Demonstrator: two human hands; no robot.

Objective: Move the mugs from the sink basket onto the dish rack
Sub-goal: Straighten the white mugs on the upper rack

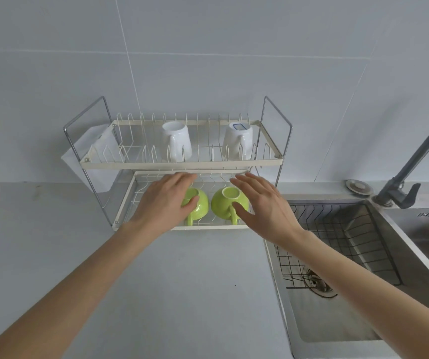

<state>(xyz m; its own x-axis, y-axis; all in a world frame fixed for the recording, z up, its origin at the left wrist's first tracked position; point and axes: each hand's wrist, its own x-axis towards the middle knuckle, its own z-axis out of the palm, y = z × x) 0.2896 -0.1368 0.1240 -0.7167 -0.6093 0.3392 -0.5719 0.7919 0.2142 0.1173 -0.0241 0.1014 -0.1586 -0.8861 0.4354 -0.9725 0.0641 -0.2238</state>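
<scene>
Two green mugs stand upside down on the lower shelf of the cream two-tier dish rack (pixel 182 165). My left hand (pixel 165 200) lies over the left green mug (pixel 200 204), with the thumb against its side. My right hand (pixel 262 206) hovers with fingers spread just right of and above the right green mug (pixel 225 204), not gripping it. Two white mugs (pixel 177 141) (pixel 236 141) sit inverted on the upper shelf. The black wire sink basket (pixel 337 237) in the sink holds no mugs.
A steel sink (pixel 337 320) lies to the right with a dark faucet (pixel 413 161) behind it. A white cutlery holder (pixel 96 156) hangs on the rack's left side. Grey countertop (pixel 182 294) spreads in front of the rack.
</scene>
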